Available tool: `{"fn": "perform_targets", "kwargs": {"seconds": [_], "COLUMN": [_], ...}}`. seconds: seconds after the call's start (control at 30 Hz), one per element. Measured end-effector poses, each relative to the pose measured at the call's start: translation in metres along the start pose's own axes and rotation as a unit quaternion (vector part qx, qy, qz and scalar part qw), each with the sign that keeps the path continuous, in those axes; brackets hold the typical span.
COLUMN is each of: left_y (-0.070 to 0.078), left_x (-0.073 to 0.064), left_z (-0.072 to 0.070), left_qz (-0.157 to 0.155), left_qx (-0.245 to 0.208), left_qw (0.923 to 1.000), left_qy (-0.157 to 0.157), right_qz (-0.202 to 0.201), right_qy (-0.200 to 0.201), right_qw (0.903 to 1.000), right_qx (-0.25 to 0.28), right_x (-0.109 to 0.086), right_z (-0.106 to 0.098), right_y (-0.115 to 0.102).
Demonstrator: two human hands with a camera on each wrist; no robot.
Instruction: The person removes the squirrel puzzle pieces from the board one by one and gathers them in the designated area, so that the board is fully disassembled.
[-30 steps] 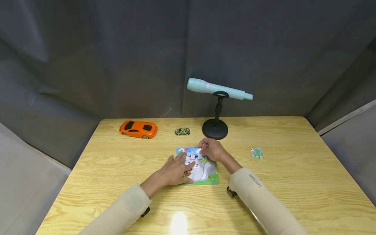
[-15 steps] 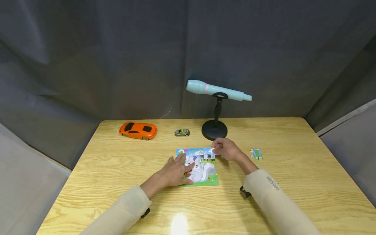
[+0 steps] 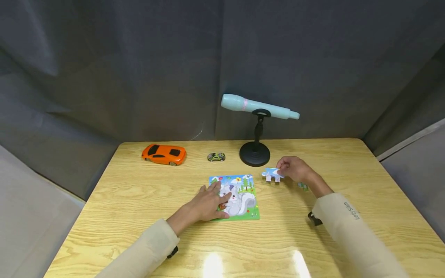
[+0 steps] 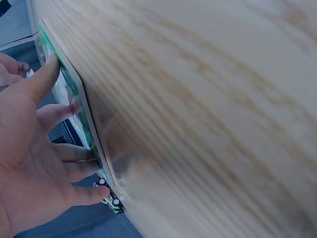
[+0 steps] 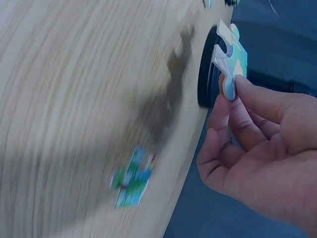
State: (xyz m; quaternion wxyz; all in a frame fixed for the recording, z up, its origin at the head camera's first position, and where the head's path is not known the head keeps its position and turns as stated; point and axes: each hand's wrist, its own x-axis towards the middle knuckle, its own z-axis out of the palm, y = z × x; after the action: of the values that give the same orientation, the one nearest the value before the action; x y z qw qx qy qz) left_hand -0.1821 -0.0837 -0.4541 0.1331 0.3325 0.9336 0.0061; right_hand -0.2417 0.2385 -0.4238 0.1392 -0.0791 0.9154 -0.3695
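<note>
My left hand point(image 3: 210, 202) lies with spread, straight fingers on a squirrel jigsaw puzzle point(image 3: 243, 206); the hand covers its left part. In the left wrist view, the fingertips point(image 4: 54, 62) touch the board's edge. Right of the puzzle, my right hand point(image 3: 297, 170) pinches a sky-blue jigsaw piece point(image 3: 272, 174) between thumb and fingers. The right wrist view shows that held piece point(image 5: 238, 58) raised above the tabletop, its shadow below. A green-and-blue jigsaw piece point(image 5: 132, 179) lies flat on the table, partly hidden by the right hand in the head view.
Behind the puzzle stand an orange toy car point(image 3: 164, 154), a small green toy car point(image 3: 216, 156) and a light-blue microphone point(image 3: 259, 106) on a black stand point(image 3: 255, 153). Dark curtains point(image 3: 167, 69) hang behind the wooden table point(image 3: 139, 200).
My right hand has moved right, from the puzzle's upper edge, taking the sky-blue jigsaw piece away from the board. Trees and a flower now show there. My left hand has stayed put.
</note>
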Motion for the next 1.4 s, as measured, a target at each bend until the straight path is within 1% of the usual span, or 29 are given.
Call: {"fn": "perform_targets", "kwargs": {"seconds": [0.1, 0.23, 0.33, 0.57, 0.8, 1.13, 1.4], "left_y": [0.000, 0.000, 0.000, -0.001, -0.002, 0.000, -0.004], "left_x": [0.000, 0.001, 0.000, 0.001, 0.001, 0.000, -0.001], "left_z": [0.000, 0.001, 0.001, 0.003, 0.003, 0.003, 0.006], "left_qz": [-0.002, -0.003, -0.002, -0.002, 0.001, 0.001, 0.005], "left_qx": [0.003, 0.005, 0.006, 0.003, 0.000, -0.013, -0.014], "left_qw": [1.0000, 1.0000, 1.0000, 1.0000, 1.0000, 0.9999, 0.9997], "left_qy": [0.001, 0.002, 0.003, 0.001, 0.005, 0.005, 0.017], "right_qz": [0.007, 0.023, 0.033, 0.035, 0.047, 0.050, 0.030], "right_qy": [-0.006, -0.009, -0.009, -0.007, 0.002, 0.010, 0.024], "right_qw": [0.9999, 0.9997, 0.9994, 0.9992, 0.9971, 0.9944, 0.9953], "right_qx": [0.005, 0.008, 0.002, -0.016, -0.060, -0.093, -0.089], "right_x": [-0.003, -0.006, -0.008, -0.007, -0.004, -0.002, -0.002], "right_z": [-0.008, -0.013, -0.014, -0.010, -0.008, -0.004, -0.002], "right_y": [0.007, 0.018, 0.025, 0.036, 0.038, 0.043, 0.028]}}
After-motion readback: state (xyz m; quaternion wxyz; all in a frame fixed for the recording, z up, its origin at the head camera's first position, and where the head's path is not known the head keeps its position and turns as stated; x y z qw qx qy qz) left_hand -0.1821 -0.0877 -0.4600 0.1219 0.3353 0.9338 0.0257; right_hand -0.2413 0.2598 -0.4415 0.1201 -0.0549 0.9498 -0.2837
